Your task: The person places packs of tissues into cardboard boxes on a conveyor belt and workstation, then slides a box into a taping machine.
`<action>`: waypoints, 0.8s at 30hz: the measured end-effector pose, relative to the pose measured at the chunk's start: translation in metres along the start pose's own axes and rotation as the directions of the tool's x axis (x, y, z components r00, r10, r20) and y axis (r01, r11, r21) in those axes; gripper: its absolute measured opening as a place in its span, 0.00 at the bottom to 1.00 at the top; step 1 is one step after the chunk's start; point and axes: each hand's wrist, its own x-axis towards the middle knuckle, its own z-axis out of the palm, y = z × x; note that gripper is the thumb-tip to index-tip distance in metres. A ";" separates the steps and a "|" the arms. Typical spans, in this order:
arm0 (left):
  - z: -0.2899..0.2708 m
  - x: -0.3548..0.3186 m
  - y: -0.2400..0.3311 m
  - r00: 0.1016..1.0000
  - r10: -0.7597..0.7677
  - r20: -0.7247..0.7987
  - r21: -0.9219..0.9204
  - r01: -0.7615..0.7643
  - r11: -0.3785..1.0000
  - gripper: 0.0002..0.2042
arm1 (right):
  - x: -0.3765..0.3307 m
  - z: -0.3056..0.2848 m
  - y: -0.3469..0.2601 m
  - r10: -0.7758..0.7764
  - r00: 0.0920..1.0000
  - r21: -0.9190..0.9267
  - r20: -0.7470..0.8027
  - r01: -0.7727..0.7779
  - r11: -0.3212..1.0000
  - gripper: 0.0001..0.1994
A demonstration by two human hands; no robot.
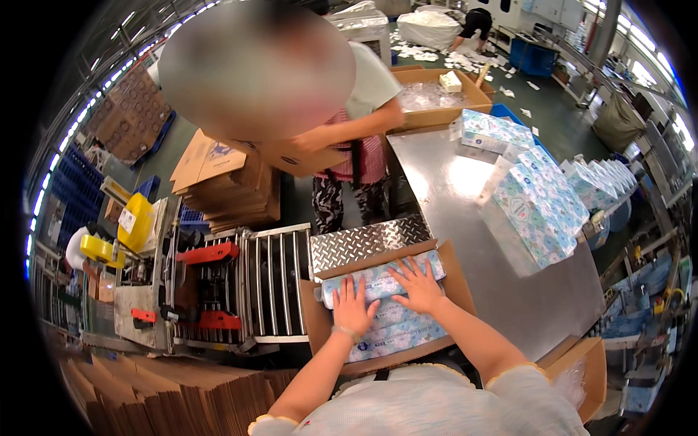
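Observation:
My left hand [353,307] and my right hand [416,283] lie flat, fingers spread, on light blue patterned tissue packs [392,328] inside an open cardboard box [456,280] in front of me. The top pack [378,280] lies across the box under both palms. Neither hand grips anything. More of the same packs [542,207] stand in a row on the steel table [465,218] to my right, and another stack [494,131] sits further back.
A person across from me holds a flat cardboard box [291,156] over a stack of flattened boxes [233,192]. A roller conveyor with a taping machine [218,291] stands to my left. Flattened cartons [167,392] lie at lower left. An open carton [436,94] sits behind the table.

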 end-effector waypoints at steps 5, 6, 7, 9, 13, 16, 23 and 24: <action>0.056 0.008 -0.031 0.951 -0.155 0.268 0.075 0.139 0.987 0.45 | -0.003 0.037 0.012 0.107 0.971 0.110 0.212 -0.133 0.985 0.41; 0.056 0.013 -0.029 0.953 -0.157 0.261 0.081 0.141 0.987 0.45 | 0.002 0.038 0.017 0.104 0.969 0.107 0.222 -0.131 0.986 0.41; 0.050 0.015 -0.027 0.940 -0.161 0.301 0.076 0.144 0.987 0.45 | 0.002 0.040 0.016 0.111 0.966 0.115 0.235 -0.141 0.983 0.41; 0.044 0.013 -0.025 0.921 -0.172 0.349 0.077 0.155 0.985 0.45 | 0.017 0.021 0.000 0.113 0.932 0.080 0.345 -0.149 0.986 0.40; 0.038 -0.002 -0.018 0.937 -0.154 0.314 0.079 0.136 0.988 0.43 | 0.007 0.043 -0.008 -0.116 0.973 0.156 0.201 0.085 0.984 0.41; 0.028 -0.015 -0.028 0.911 -0.145 0.386 0.025 0.147 0.989 0.40 | 0.018 0.034 0.001 -0.133 0.945 0.226 0.298 0.065 0.972 0.41; -0.084 -0.082 -0.018 0.890 -0.341 -0.304 -0.072 0.335 0.939 0.28 | -0.071 -0.081 0.040 0.326 0.874 0.251 -0.360 -0.246 0.936 0.34; -0.082 -0.089 -0.025 0.825 -0.470 -0.314 -0.175 0.436 0.883 0.26 | -0.083 -0.082 0.043 0.522 0.808 0.422 -0.273 -0.387 0.820 0.31</action>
